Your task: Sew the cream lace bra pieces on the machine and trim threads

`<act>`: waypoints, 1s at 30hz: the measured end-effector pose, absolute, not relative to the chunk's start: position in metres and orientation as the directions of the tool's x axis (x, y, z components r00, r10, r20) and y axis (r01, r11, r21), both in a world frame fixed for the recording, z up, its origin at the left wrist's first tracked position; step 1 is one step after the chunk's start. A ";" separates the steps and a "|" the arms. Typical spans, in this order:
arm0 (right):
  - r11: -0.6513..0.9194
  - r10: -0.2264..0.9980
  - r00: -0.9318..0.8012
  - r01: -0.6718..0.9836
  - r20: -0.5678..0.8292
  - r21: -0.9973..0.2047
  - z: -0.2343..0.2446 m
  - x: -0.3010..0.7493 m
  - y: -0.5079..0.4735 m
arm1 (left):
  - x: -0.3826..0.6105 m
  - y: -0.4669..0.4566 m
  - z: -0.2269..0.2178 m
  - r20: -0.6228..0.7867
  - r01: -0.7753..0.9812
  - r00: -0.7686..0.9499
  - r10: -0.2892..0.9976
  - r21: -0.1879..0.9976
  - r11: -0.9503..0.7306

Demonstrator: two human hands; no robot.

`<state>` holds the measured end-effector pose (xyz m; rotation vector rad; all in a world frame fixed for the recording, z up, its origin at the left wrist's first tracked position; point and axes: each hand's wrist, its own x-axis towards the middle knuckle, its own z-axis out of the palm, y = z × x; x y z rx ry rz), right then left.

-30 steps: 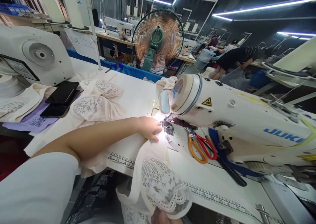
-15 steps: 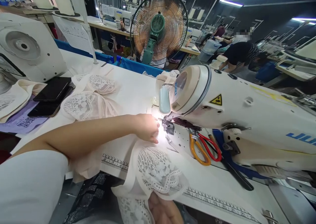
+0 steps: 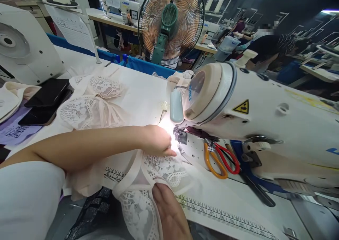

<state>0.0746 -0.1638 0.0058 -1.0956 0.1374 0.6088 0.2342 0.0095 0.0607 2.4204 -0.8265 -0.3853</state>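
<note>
A cream lace bra [image 3: 139,211] lies over the front edge of the sewing table, its upper part beside the needle area of a white sewing machine [image 3: 265,102]. My left hand [image 3: 156,141] reaches in from the left, its fingers closed on the upper edge of the bra just left of the lit presser foot [image 3: 181,136]; one fingertip points right. Lower down, at the table's front edge, my right hand [image 3: 171,208] holds the bra from beneath, with its fingertips hidden behind the lace.
Scissors with orange and red handles [image 3: 222,160] lie beside the machine bed. More lace bra pieces [image 3: 90,109] and black phones [image 3: 47,99] are on the left. A ruler strip [image 3: 225,215] runs along the front edge. Behind stands a large fan [image 3: 171,24]; people work farther back.
The bra has shifted up and left, closer to my left hand. My right hand has come up with it and shows more. My left hand has turned slightly, its finger pointing right.
</note>
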 end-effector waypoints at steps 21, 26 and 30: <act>0.357 0.473 0.779 -0.596 -0.411 -0.719 0.003 0.100 -0.136 | 0.225 -0.001 0.040 0.016 -0.705 0.706 -0.708 -0.078 -0.705; 0.276 0.497 0.772 -0.573 -0.396 -0.772 0.016 0.107 -0.133 | 0.236 0.003 0.042 0.070 -0.705 0.695 -0.715 -0.129 -0.698; 0.180 0.524 0.754 -0.553 -0.396 -0.814 0.020 0.116 -0.128 | 0.241 0.001 0.043 0.032 -0.694 0.709 -0.705 -0.143 -0.705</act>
